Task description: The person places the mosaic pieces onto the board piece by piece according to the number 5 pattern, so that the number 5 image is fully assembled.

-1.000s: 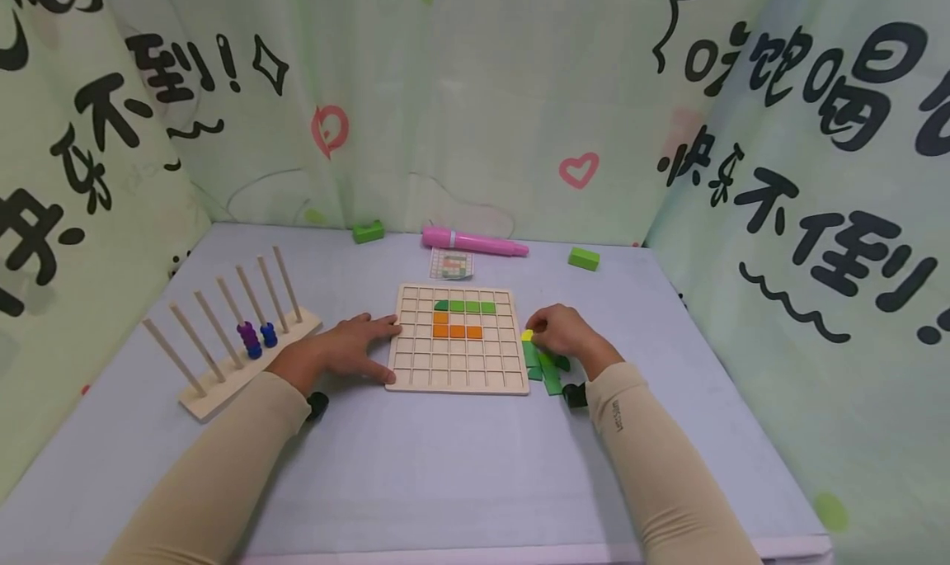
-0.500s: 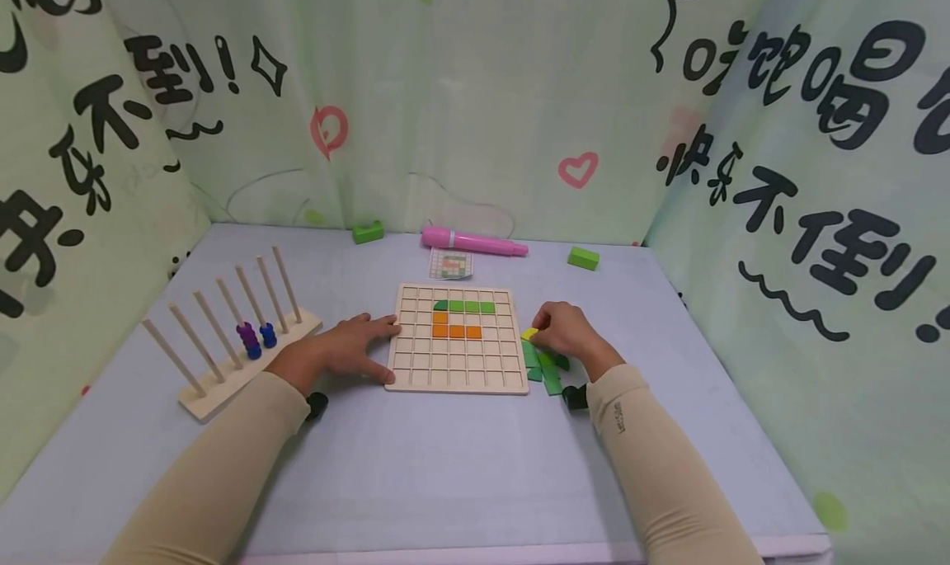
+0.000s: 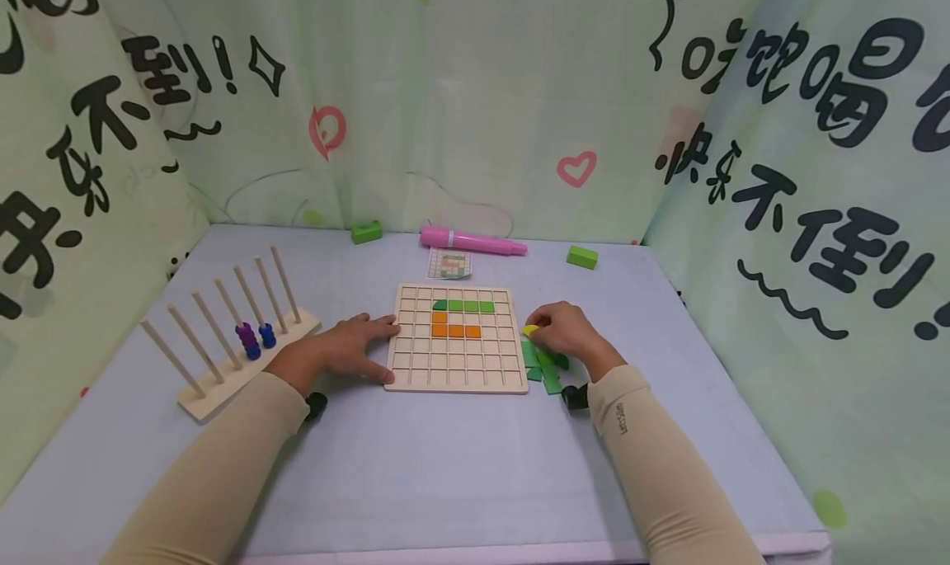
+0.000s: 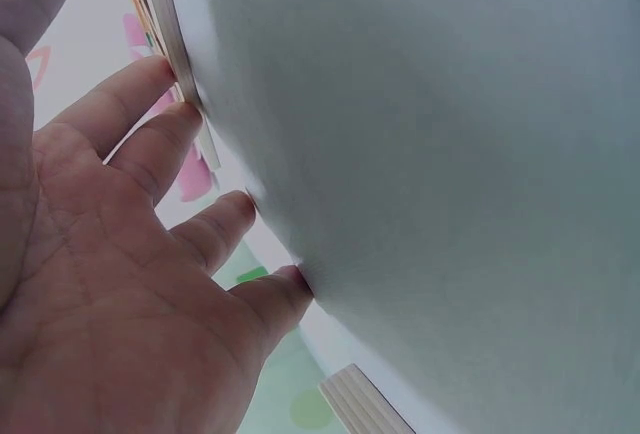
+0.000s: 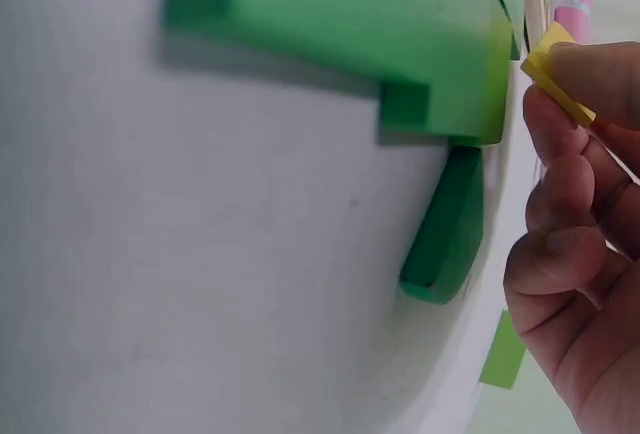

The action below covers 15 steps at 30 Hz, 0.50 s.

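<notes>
On the table point(image 3: 445, 466), a grid board point(image 3: 456, 339) between two hands.
Left hand point(image 3: 343, 355) lies flat, fingers straight against the board's left edge; right hand point(image 3: 564, 331) pinches a yellow piece point(image 3: 530, 330) at its fingertips, above green pieces point(image 3: 545, 367) just beside the board's right edge.

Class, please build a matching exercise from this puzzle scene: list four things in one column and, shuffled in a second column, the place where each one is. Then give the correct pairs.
Things
1. small yellow puzzle piece
2. pink plastic pen
3. purple and blue beads
4. orange tiles

Places
A. on the pegs of the wooden rod rack
B. set in the wooden grid board
C. pinched in the right hand
D. lying at the far edge of the table, by the curtain

Pairs: 1-C, 2-D, 3-A, 4-B
</notes>
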Each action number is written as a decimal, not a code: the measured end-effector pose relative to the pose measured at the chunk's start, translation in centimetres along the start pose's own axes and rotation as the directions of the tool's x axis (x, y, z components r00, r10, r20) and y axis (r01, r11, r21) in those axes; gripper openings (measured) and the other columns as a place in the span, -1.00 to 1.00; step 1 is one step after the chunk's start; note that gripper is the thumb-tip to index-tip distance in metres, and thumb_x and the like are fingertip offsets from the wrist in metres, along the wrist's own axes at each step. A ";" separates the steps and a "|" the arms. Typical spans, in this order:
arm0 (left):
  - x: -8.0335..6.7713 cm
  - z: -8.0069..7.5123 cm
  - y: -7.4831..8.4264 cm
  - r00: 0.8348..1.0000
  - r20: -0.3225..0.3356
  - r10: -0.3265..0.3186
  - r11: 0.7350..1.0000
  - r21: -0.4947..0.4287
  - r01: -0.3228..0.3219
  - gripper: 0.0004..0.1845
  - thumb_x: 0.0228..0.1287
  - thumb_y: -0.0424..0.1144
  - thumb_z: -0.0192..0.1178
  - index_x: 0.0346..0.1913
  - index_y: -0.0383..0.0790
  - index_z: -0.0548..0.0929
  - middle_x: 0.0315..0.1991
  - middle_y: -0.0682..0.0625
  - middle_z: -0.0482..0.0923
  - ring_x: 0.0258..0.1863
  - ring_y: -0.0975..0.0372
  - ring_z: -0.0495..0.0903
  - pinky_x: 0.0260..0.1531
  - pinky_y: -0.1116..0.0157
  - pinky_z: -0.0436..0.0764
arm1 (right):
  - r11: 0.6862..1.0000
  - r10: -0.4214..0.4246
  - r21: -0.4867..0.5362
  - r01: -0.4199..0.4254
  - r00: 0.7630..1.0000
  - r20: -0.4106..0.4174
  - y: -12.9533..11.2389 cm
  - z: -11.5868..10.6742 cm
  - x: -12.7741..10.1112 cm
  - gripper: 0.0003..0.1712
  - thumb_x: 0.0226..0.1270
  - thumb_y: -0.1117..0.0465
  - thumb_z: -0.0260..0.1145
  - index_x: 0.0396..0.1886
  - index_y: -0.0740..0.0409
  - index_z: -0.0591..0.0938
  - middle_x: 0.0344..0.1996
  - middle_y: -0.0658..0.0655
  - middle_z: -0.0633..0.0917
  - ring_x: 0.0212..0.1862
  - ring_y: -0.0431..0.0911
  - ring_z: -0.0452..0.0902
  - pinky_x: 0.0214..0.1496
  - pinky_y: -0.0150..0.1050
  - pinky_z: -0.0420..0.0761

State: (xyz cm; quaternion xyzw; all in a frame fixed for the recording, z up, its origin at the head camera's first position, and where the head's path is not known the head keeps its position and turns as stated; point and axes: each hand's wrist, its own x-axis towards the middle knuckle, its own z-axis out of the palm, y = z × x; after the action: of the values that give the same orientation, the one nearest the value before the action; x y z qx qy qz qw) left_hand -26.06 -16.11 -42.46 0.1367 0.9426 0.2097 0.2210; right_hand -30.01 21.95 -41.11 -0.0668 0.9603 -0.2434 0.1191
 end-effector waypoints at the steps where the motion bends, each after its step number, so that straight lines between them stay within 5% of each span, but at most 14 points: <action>1: 0.0 0.0 0.0 1.000 -0.001 -0.001 1.000 0.000 0.001 0.07 0.09 0.20 0.54 0.62 0.03 0.28 0.70 0.00 0.01 0.66 -0.23 -0.13 0.51 -0.36 0.04 | 1.000 0.006 0.008 -0.005 1.000 -0.004 -0.1 0.0 0.0 -0.79 0.47 0.19 0.27 -0.04 0.13 0.74 -0.18 0.12 0.69 -0.17 -0.02 0.54 -0.18 -0.22 0.56; 15: -0.2 0.0 0.1 1.000 0.001 0.002 1.000 -0.006 -0.002 0.06 0.09 0.20 0.54 0.62 0.03 0.28 0.70 -0.01 0.02 0.66 -0.23 -0.12 0.51 -0.36 0.05 | 0.979 -0.034 0.202 0.032 0.999 0.008 -3.1 1.0 0.3 -0.80 0.48 0.12 0.33 -0.09 0.15 0.73 -0.15 0.12 0.69 -0.08 0.00 0.51 -0.11 -0.21 0.53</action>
State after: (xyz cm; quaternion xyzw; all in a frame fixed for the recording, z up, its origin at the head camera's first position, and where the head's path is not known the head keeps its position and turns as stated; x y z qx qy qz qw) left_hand -25.90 -16.06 -42.32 0.1373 0.9417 0.2129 0.2216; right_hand -29.77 18.70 -40.52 -0.0718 0.9286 -0.3414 0.1266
